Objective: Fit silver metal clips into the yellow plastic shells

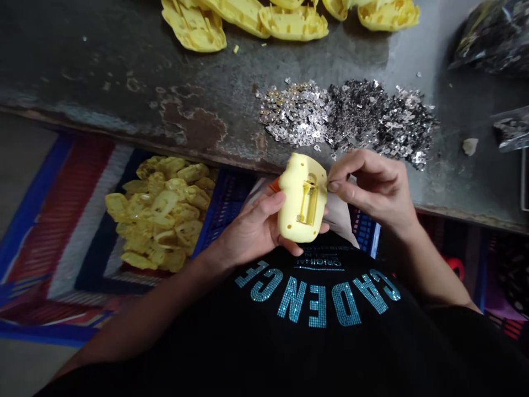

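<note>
My left hand [260, 220] is wrapped round a yellow plastic shell [293, 207], held above my lap with its battery compartment facing up. Small holes show near the shell's corners. A bit of orange [274, 186] peeks out between the shell and my left hand. Close to the shell's right edge, the thumb and forefinger of my right hand [372, 184] are pinched together; something small and dark is between the tips, too small to name. Just beyond both hands, small flat metal pieces lie in silvery and darker piles [295, 116] on the worn metal table [136, 71].
Yellow shell halves [293, 23] lie along the table's far side. At the right are a plastic bag of dark parts [496, 38] and a smaller bag [512, 129]. Below the table edge, at left, a lined blue crate [35, 209] holds several yellow pieces [165, 207].
</note>
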Action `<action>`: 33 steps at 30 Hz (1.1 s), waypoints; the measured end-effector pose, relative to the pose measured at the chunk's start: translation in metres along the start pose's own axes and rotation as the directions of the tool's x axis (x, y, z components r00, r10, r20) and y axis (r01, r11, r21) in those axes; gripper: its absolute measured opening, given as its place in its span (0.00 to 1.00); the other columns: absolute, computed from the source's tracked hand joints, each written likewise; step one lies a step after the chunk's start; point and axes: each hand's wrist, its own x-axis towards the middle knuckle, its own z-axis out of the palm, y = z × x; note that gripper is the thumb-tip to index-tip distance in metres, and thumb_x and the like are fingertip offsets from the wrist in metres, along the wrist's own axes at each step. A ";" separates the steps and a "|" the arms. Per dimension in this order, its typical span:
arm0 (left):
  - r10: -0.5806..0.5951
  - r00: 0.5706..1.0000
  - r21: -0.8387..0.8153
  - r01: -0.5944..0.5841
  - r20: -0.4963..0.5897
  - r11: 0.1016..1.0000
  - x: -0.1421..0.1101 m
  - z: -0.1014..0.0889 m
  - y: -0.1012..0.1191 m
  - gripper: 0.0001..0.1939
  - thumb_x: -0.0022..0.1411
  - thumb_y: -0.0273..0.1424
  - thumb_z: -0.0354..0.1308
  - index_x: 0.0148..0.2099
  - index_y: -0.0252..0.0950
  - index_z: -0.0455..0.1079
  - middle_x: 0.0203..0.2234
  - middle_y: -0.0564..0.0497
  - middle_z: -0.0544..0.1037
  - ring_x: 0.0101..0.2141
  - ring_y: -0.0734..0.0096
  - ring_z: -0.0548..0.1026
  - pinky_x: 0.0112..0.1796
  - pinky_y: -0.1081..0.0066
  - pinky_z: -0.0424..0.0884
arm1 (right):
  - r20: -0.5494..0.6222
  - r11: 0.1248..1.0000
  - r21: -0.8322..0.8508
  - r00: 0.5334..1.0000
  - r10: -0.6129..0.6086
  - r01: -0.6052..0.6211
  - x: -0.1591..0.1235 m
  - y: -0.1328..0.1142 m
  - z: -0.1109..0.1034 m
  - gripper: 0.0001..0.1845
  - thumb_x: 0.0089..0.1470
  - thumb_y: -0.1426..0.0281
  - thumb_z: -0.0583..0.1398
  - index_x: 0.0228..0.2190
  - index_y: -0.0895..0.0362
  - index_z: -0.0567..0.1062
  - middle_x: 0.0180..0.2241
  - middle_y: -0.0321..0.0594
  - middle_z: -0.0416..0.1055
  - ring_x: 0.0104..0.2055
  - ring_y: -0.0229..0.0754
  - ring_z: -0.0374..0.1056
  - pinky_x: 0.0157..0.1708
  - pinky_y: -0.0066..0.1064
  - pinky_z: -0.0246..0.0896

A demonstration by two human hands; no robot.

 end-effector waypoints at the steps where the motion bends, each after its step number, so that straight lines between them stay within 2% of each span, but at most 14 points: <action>1: -0.023 1.000 -0.001 0.023 0.020 1.000 0.001 0.001 0.000 0.46 0.70 0.56 0.73 0.80 0.45 0.63 0.58 0.34 0.89 0.52 0.35 0.92 0.24 0.71 0.86 | 0.035 1.000 0.012 0.999 0.010 -0.011 0.004 -0.005 -0.002 0.04 0.68 0.63 0.73 0.39 0.46 0.85 0.34 0.32 0.83 0.36 0.42 0.76 0.38 0.38 0.74; 3: -0.057 0.997 0.003 0.057 0.049 0.998 0.002 0.005 0.000 0.47 0.70 0.55 0.73 0.81 0.47 0.60 0.57 0.35 0.89 0.52 0.33 0.91 0.24 0.71 0.86 | 0.108 1.000 -0.011 0.994 0.029 -0.028 0.010 -0.013 -0.007 0.04 0.69 0.63 0.71 0.40 0.47 0.86 0.35 0.32 0.84 0.36 0.40 0.78 0.39 0.37 0.76; 5: -0.080 0.994 0.008 0.079 0.068 0.997 0.002 0.008 0.001 0.45 0.71 0.55 0.73 0.80 0.46 0.62 0.54 0.36 0.90 0.51 0.34 0.92 0.24 0.71 0.86 | 0.153 0.996 -0.084 0.988 0.039 -0.026 0.012 -0.018 -0.010 0.06 0.72 0.62 0.69 0.41 0.49 0.86 0.37 0.33 0.86 0.39 0.40 0.80 0.41 0.36 0.78; 8: -0.096 0.992 0.018 0.095 0.083 0.995 0.003 0.011 0.000 0.41 0.72 0.55 0.72 0.77 0.43 0.68 0.51 0.36 0.91 0.49 0.35 0.92 0.24 0.71 0.86 | 0.168 0.976 -0.218 0.985 0.029 0.008 0.009 -0.021 -0.014 0.06 0.73 0.63 0.67 0.43 0.48 0.86 0.40 0.33 0.87 0.41 0.41 0.81 0.44 0.37 0.80; 11: -0.103 0.991 0.027 0.101 0.086 0.995 0.004 0.012 -0.002 0.41 0.73 0.56 0.70 0.78 0.43 0.67 0.54 0.35 0.90 0.50 0.34 0.92 0.24 0.71 0.85 | 0.180 0.953 -0.301 0.983 0.027 0.029 0.005 -0.023 -0.017 0.05 0.72 0.62 0.67 0.42 0.45 0.86 0.39 0.33 0.87 0.40 0.43 0.81 0.45 0.40 0.81; 18: -0.107 0.991 0.041 0.104 0.086 0.994 0.005 0.014 -0.007 0.45 0.74 0.58 0.68 0.81 0.43 0.62 0.56 0.34 0.89 0.50 0.36 0.92 0.23 0.71 0.85 | 0.189 0.958 -0.288 0.981 0.051 0.006 0.004 -0.030 -0.022 0.03 0.69 0.62 0.70 0.40 0.42 0.87 0.37 0.33 0.87 0.38 0.45 0.80 0.46 0.42 0.81; 22: -0.099 0.993 0.019 0.098 0.067 0.995 0.004 0.017 -0.009 0.42 0.74 0.57 0.69 0.78 0.40 0.66 0.53 0.35 0.90 0.48 0.38 0.92 0.24 0.73 0.85 | 0.210 0.949 -0.314 0.977 0.029 0.039 0.005 -0.033 -0.023 0.05 0.68 0.65 0.69 0.39 0.42 0.87 0.38 0.32 0.87 0.38 0.45 0.81 0.46 0.41 0.80; 26: -0.089 0.993 0.016 0.088 0.071 0.996 0.004 0.018 -0.010 0.38 0.74 0.56 0.70 0.74 0.42 0.70 0.54 0.37 0.90 0.49 0.39 0.92 0.24 0.72 0.86 | 0.229 0.942 -0.335 0.971 0.067 0.014 0.008 -0.037 -0.022 0.02 0.66 0.62 0.71 0.37 0.42 0.86 0.39 0.32 0.87 0.40 0.46 0.80 0.44 0.40 0.79; 28: -0.099 0.992 0.019 0.098 0.084 0.995 0.004 0.017 -0.011 0.37 0.74 0.56 0.70 0.74 0.43 0.71 0.54 0.38 0.90 0.50 0.38 0.92 0.26 0.72 0.87 | 0.238 0.925 -0.380 0.968 0.082 0.015 0.009 -0.039 -0.022 0.03 0.68 0.65 0.70 0.39 0.42 0.85 0.39 0.32 0.86 0.41 0.46 0.80 0.45 0.40 0.79; 33: -0.090 0.992 -0.005 0.090 0.086 0.996 0.005 0.018 -0.013 0.38 0.72 0.55 0.73 0.74 0.43 0.72 0.55 0.38 0.90 0.49 0.41 0.93 0.27 0.73 0.87 | 0.331 0.866 -0.477 0.943 0.017 0.152 0.013 -0.042 -0.023 0.06 0.69 0.70 0.67 0.40 0.46 0.81 0.37 0.33 0.82 0.36 0.41 0.76 0.39 0.35 0.72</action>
